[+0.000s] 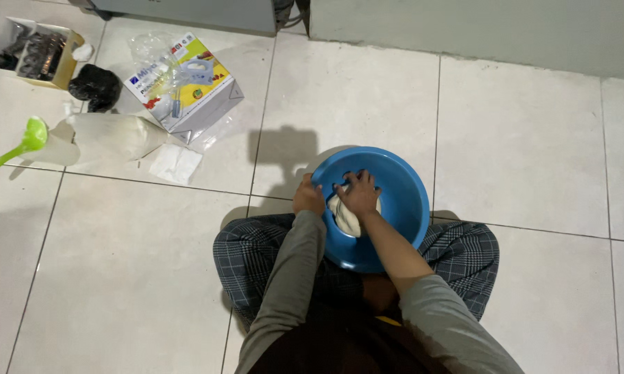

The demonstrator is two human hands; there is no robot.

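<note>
A round blue plastic basin (402, 187) rests on the tiled floor between my crossed legs. Inside it lies a pale lump of dough (346, 216). My right hand (359, 194) presses down on the dough with its fingers curled into it. At the left side, my left hand (308, 197) grips the basin's rim. Both sleeves are grey, and my trousers are dark plaid.
On the floor at upper left stand a printed cardboard box (187, 83), a clear bag of white powder (104, 137), a green ladle (21, 147), a white paper (176, 163), a black bag (94, 86) and a small open box (38, 54). A wall runs along the top.
</note>
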